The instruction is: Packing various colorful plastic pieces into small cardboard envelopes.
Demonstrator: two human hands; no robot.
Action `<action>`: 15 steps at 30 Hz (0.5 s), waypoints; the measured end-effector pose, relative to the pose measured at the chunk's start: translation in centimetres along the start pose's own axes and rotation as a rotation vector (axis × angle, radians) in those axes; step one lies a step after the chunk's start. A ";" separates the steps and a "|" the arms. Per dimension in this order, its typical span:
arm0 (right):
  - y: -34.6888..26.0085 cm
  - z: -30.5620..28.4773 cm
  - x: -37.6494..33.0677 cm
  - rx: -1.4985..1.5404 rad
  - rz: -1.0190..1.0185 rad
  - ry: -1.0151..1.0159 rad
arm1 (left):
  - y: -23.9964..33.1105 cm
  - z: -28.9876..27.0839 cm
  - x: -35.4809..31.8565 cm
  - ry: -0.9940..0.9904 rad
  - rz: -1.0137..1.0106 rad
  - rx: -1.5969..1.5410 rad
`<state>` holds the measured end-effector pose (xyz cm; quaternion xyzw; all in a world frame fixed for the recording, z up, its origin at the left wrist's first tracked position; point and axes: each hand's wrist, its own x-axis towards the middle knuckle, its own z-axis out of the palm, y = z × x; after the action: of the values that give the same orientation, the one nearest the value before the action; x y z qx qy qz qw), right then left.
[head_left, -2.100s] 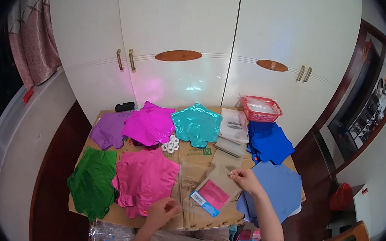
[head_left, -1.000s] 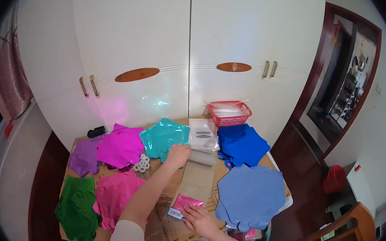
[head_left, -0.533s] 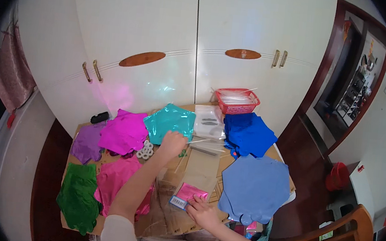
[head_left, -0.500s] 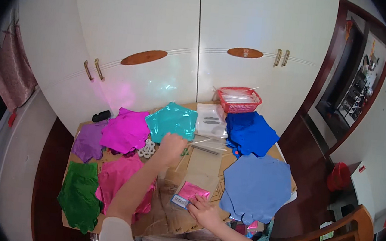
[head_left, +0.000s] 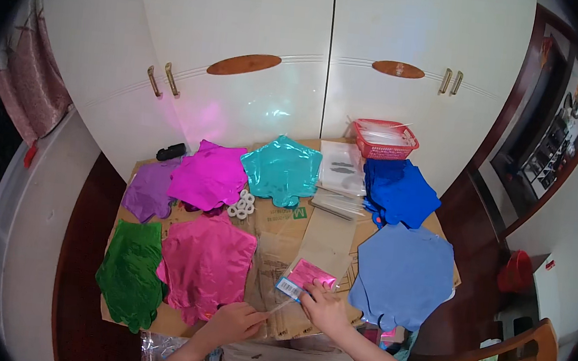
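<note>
1. Your right hand (head_left: 322,307): fingers curled down onto the near edge of a small pink foil packet (head_left: 307,280), pinning it to the cardboard-covered table (head_left: 278,221). Whether it pinches the packet or only presses on it cannot be told.
2. Your left hand (head_left: 237,320): loosely closed at the near table edge, fingertips drawn together on what looks like a thin clear strip or sleeve running toward the packet (too faint to be sure it is gripped).
3. The pink foil packet: lies flat just ahead of your right hand and up to the right of your left, at the near end of a long clear plastic sleeve (head_left: 329,236). Its long axis runs slantwise, from the lower left corner with the white label to the upper right. Your right hand is touching it; your left is near but apart.
4. Around the work: large pink foil sheet (head_left: 208,263) beside your left hand, green foil sheet (head_left: 128,273) further left, pale blue foil sheet (head_left: 405,275) to the right of the packet.
5. Far side: magenta foil sheet (head_left: 207,176), purple foil sheet (head_left: 147,191), teal foil sheet (head_left: 282,169), dark blue foil sheet (head_left: 399,191), red basket (head_left: 383,139), white tape rolls (head_left: 241,205).
</note>
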<state>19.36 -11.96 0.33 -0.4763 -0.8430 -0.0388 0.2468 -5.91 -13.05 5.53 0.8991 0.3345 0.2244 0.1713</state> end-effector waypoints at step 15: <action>-0.1 -0.1 0.5 0.005 -0.010 0.077 | 1.3 3.2 2.1 0.041 -0.175 0.367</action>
<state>19.10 -11.67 0.68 -0.4697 -0.8354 -0.0560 0.2801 -2.16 -13.05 3.98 0.8781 0.4498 0.1624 0.0167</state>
